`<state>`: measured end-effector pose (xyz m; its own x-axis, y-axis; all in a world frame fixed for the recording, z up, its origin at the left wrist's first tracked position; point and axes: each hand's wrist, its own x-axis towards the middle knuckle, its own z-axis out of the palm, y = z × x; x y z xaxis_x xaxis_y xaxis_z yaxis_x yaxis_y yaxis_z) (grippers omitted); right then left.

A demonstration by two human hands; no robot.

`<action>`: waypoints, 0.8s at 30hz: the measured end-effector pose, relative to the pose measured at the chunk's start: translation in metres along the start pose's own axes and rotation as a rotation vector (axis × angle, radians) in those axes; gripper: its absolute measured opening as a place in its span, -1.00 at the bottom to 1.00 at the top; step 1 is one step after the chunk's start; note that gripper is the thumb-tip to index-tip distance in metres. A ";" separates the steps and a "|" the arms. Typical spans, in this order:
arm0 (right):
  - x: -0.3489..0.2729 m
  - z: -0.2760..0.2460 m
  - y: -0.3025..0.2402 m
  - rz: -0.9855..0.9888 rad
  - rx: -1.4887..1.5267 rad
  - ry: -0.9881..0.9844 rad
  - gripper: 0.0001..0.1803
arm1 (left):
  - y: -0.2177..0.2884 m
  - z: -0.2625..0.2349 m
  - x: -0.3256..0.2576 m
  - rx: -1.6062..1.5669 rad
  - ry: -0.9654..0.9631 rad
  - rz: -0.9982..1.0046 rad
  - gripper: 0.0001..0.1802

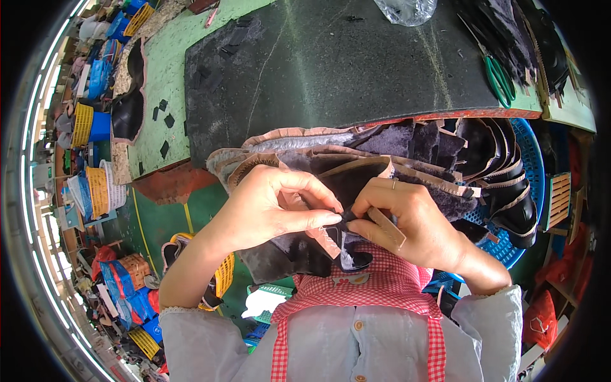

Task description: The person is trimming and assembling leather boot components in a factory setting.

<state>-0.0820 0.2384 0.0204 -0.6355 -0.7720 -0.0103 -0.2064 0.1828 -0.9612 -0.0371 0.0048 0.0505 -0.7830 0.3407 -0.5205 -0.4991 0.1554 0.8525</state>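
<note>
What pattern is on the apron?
The apron has red-and-white checks, best in head view.

this is a workshop, with the look of a factory floor where leather and fur-like material is worked. a pale green workbench carries a worn black mat, small dark scraps and green-handled scissors. dark fur-lined pieces with tan edging lie heaped at its near edge, and similar black parts sit by a large blue basket. yellow baskets and other bins crowd the left side. the green floor bears yellow lines, long strip lights run past, and the wearer has a red checked apron.
</note>
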 end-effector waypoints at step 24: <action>0.002 -0.007 -0.008 0.043 0.007 -0.054 -0.90 | 0.009 0.001 0.000 0.109 0.029 0.019 -0.88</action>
<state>-0.0864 0.2397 0.0304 -0.6027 -0.7952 -0.0668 -0.1745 0.2129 -0.9614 -0.0409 0.0075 0.0583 -0.8033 0.3176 -0.5038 -0.4418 0.2496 0.8617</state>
